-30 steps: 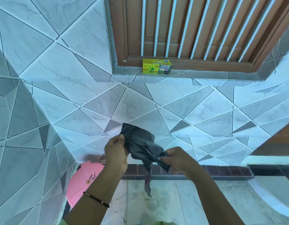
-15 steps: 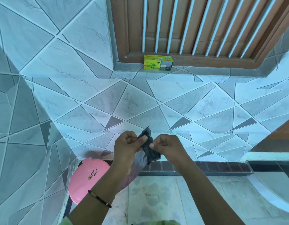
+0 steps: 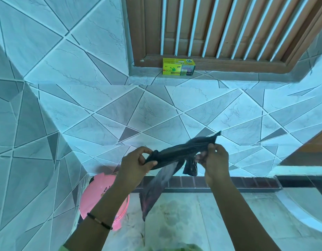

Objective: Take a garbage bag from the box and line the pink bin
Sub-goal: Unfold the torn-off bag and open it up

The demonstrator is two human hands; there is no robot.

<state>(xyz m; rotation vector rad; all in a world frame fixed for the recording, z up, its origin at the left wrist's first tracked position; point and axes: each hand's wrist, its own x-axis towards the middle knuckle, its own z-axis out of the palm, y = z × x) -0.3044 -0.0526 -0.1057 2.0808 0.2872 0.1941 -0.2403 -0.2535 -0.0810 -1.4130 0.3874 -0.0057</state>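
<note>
Both hands hold a dark garbage bag (image 3: 181, 153) stretched between them in front of a wall (image 3: 156, 113) of pale grey and white tiles cut in slanting triangles. The left hand (image 3: 136, 165) pinches one bunched end between thumb and fingers; the right hand (image 3: 215, 160) grips the other end, where a torn-looking corner sticks up past the knuckles. From the stretched part a thin, half see-through flap hangs down toward the floor (image 3: 183, 214), and a shorter fold dangles beside the right hand.

The yellow-green box (image 3: 178, 66) sits on the tiled window ledge (image 3: 229, 80), near its left end, against the brown wooden frame (image 3: 210, 62) with white bars above it.

The pink bin (image 3: 95, 194) stands on the pale floor in the corner where the left wall meets the back wall, partly hidden by the left forearm, which wears a thin dark bracelet (image 3: 99, 221). A band of dark brick-red tiles (image 3: 247, 182) runs along the foot of the back wall.
</note>
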